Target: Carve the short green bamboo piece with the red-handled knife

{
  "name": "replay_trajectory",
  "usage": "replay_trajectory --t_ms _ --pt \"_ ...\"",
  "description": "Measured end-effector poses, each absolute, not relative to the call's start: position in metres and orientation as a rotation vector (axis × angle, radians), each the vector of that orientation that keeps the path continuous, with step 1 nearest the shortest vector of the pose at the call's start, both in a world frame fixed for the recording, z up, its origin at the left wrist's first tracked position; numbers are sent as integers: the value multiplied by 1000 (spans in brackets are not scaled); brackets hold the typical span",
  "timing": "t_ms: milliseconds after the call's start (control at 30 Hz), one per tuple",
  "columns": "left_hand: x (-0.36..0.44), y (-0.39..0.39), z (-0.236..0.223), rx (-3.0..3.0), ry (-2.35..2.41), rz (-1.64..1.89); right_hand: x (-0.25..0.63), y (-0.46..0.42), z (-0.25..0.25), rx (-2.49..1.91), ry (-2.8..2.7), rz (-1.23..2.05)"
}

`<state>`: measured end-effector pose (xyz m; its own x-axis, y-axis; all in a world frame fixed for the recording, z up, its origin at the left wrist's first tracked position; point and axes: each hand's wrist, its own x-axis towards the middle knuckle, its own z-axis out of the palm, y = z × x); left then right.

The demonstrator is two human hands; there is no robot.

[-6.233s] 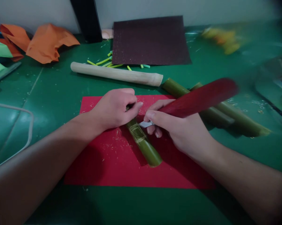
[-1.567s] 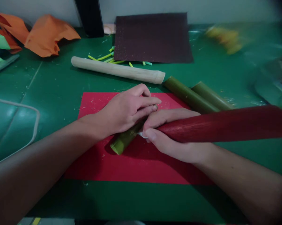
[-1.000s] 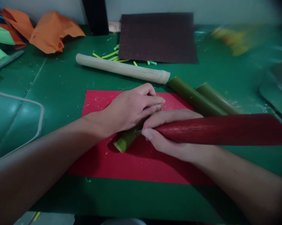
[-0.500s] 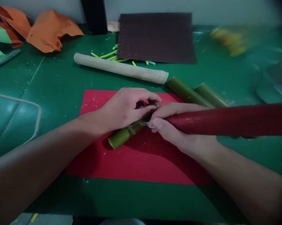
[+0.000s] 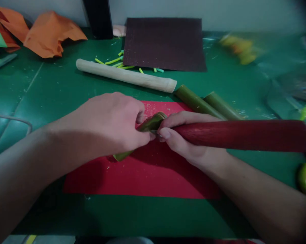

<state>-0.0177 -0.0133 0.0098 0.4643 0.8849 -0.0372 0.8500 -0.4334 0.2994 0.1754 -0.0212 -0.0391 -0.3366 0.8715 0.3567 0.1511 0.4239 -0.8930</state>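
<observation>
My left hand [image 5: 112,122] is wrapped over a short green bamboo piece [image 5: 155,122], which lies slanted on a red sheet [image 5: 142,179]. Only the bamboo's two ends show; its middle is under my fingers. My right hand [image 5: 186,135] grips a carving knife [image 5: 244,135] with a long dark red handle that points to the right. The knife's small blade, partly hidden, lies against the bamboo beside my left thumb. Fine shavings are scattered over the red sheet.
Behind the red sheet lie a pale peeled stick [image 5: 127,75] and green bamboo lengths [image 5: 198,103]. A dark brown sheet [image 5: 164,44] covers thin yellow-green pieces. Crumpled orange paper [image 5: 53,35] sits back left; a yellow-green ring-shaped handle [image 5: 305,178] shows at the right edge.
The bamboo has swung from slanting down-right to slanting down-left. Over the last half second my left hand shifted left and closed lower over it. The knife has stayed in my right hand.
</observation>
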Motion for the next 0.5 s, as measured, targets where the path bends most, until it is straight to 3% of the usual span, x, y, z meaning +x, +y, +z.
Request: replay_trajectory --t_ms 100,500 --pt "-21 -32 0 2417 1587 -10 174 -21 -43 -869 -1704 946" --pt "-13 -30 -33 2649 1408 180 180 -29 -31 -1078 -1826 793"
